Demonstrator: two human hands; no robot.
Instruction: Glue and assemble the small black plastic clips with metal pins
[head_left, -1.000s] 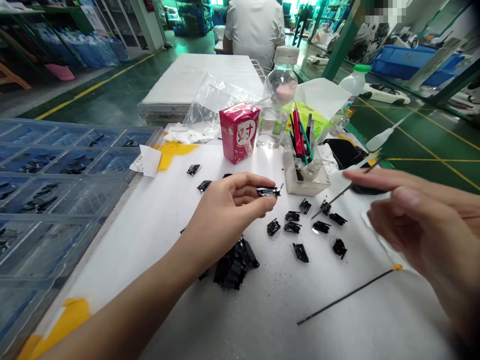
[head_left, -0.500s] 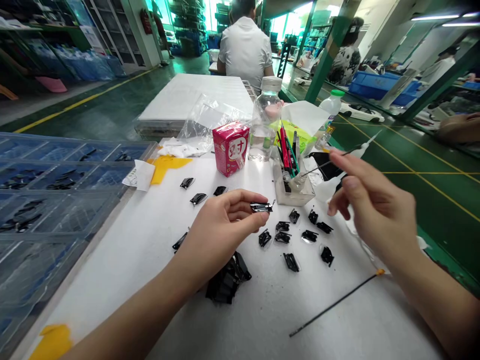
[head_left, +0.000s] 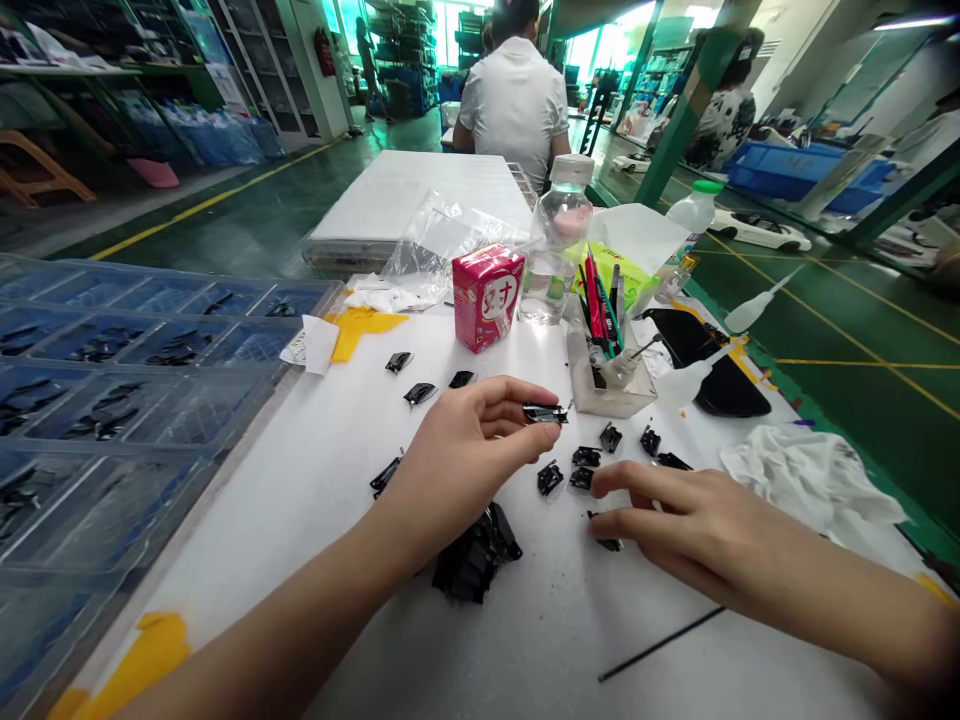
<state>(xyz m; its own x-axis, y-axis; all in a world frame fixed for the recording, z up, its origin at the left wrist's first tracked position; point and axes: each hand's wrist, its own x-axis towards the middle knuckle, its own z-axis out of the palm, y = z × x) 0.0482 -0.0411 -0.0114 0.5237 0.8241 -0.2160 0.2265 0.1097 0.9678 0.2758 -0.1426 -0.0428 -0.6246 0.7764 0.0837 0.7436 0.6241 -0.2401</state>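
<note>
My left hand (head_left: 480,440) pinches a small glossy black plastic part (head_left: 545,413) between thumb and fingertips above the white table. To its right, my right hand (head_left: 675,515) reaches low with thumb and index finger apart. Its fingertips are beside a small black part (head_left: 606,543) on the table, which the thumb partly covers. Several similar black parts lie close by, one of them (head_left: 550,478) between the two hands. Below my left wrist is a pile of larger black pieces (head_left: 476,560).
At the left stands a blue divided tray (head_left: 97,510) with black parts. Behind my hands are a red carton (head_left: 487,300), a water bottle (head_left: 544,285) and a pen holder (head_left: 611,400). A thin black rod (head_left: 660,645) and white cloth (head_left: 810,475) lie at right. A person (head_left: 514,105) sits ahead.
My right hand has come down from beside the pen holder to the black parts on the table. My left hand still holds its part. The view has shifted slightly.
</note>
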